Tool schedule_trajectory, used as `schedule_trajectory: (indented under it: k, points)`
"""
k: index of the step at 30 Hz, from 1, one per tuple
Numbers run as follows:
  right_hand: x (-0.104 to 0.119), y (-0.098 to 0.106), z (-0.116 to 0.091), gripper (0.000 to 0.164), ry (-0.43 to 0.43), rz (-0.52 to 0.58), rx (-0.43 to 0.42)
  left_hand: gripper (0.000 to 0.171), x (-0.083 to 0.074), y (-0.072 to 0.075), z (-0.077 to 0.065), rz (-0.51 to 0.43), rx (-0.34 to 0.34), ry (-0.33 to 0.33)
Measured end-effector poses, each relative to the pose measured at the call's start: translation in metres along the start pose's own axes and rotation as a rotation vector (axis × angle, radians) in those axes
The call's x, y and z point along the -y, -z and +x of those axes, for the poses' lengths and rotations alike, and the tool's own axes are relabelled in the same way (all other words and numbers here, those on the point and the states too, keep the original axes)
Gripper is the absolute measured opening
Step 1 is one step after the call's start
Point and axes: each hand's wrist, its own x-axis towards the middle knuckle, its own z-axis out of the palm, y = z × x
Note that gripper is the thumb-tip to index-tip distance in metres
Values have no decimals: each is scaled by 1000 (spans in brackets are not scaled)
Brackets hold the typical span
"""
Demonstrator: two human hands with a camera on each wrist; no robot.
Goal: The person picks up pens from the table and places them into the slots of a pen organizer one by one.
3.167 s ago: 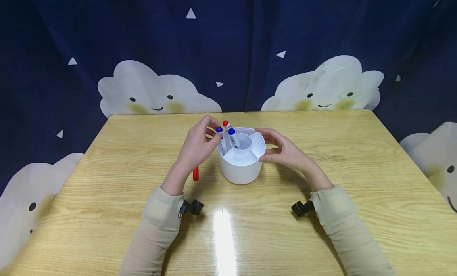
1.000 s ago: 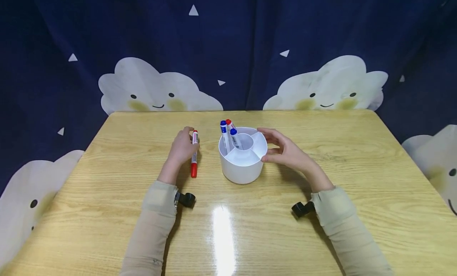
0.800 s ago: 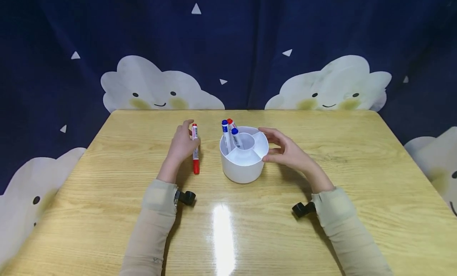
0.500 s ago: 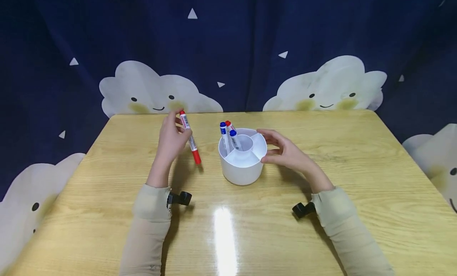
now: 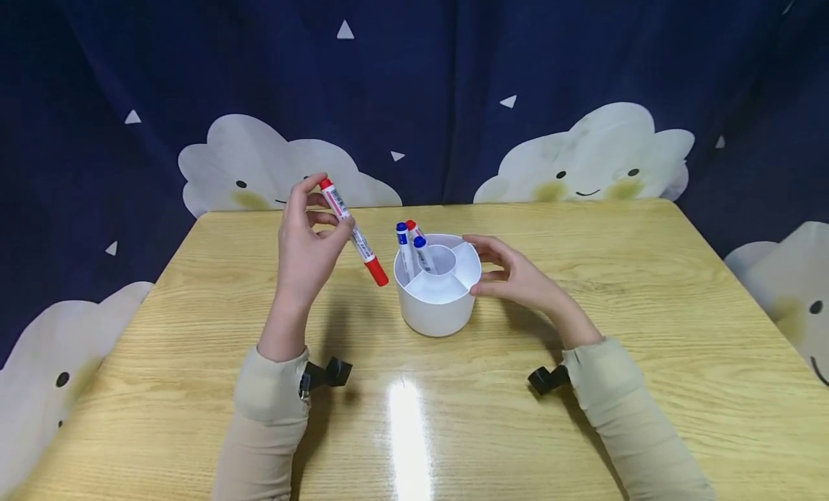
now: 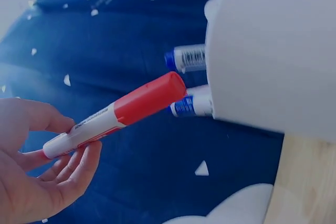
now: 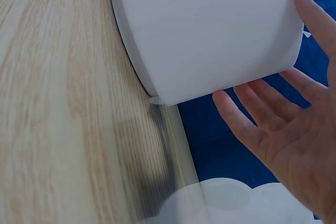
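My left hand point(image 5: 306, 249) pinches a red marker point(image 5: 358, 238) between thumb and fingers, above the table left of a white pen holder point(image 5: 435, 317). The marker slants, its red cap lower and close to the holder's left rim. In the left wrist view the marker point(image 6: 102, 121) points toward the holder point(image 6: 273, 51). My right hand point(image 5: 518, 274) grips the holder's right side, thumb at the front and fingers behind. Inside the holder stand a blue marker point(image 5: 405, 250) at the left, another blue marker point(image 5: 424, 253) in the centre cup and a red-ended marker point(image 5: 411, 227) behind.
The holder stands on a wooden table point(image 5: 518, 429) and has several compartments, including a round centre cup. A dark blue curtain point(image 5: 414, 69) with white clouds hangs behind the table. Each wrist carries a small black camera.
My left hand released a blue marker in the holder, then picked up the red marker from the table. It has raised it and tilted its cap toward the holder. The right hand stays put.
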Motion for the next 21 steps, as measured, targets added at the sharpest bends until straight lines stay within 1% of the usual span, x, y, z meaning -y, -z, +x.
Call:
schedule_trajectory:
  k: [5,10,16,21]
  points:
    - [0,0,0,73,4,-3,2,56,-8,-5,-5,-42,14,-71]
    - [1,1,0,73,3,-9,3,55,-12,-11,-7,-99,26,-93]
    - [2,1,0,73,-3,-4,2,55,-15,-18,-12,-138,79,-89]
    - [2,1,-1,74,-11,-11,0,53,-15,-21,-13,-125,142,-62]
